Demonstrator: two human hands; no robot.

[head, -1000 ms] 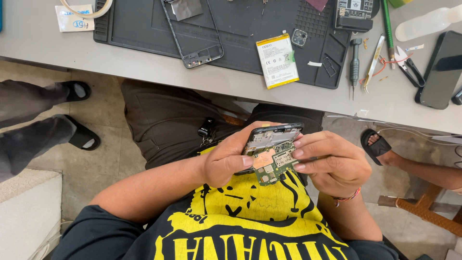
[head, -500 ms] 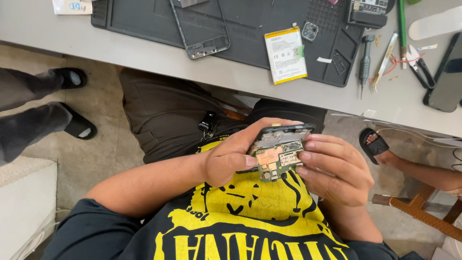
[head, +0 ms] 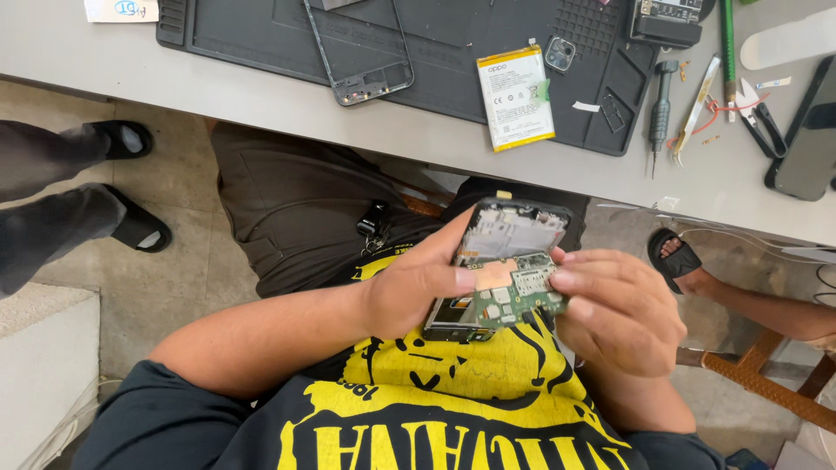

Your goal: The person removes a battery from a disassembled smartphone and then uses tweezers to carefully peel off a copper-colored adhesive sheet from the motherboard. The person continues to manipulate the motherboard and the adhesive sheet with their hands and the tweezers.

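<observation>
I hold an opened phone body (head: 509,252) in my lap, below the edge of the surface (head: 261,96). My left hand (head: 418,283) is curled around its left side, thumb laid across the face and pressing on a green circuit board (head: 514,296) that sits on the lower half of the phone body. My right hand (head: 618,309) is closed in from the other side, its fingertips (head: 562,280) pinching the right edge of the board. The board lies tilted a little across the frame rather than square in it; I cannot tell whether it is seated or lifted free.

Beyond my hands, up on the surface, a dark work mat (head: 453,43) lies spread out. On it, above my left hand, rests an empty phone frame (head: 361,52). Straight above the phone I hold lies a white battery (head: 515,97) with a yellow edge, and just beside that a small camera module (head: 560,54). Farther out past my right hand lie a small screwdriver (head: 660,109), tweezers (head: 698,104), and a dark phone (head: 805,139) near the surface's far right end.

Left of my left arm, on the floor, another person's sandalled feet (head: 131,183) show; a further sandalled foot (head: 675,257) shows just beyond my right hand.
</observation>
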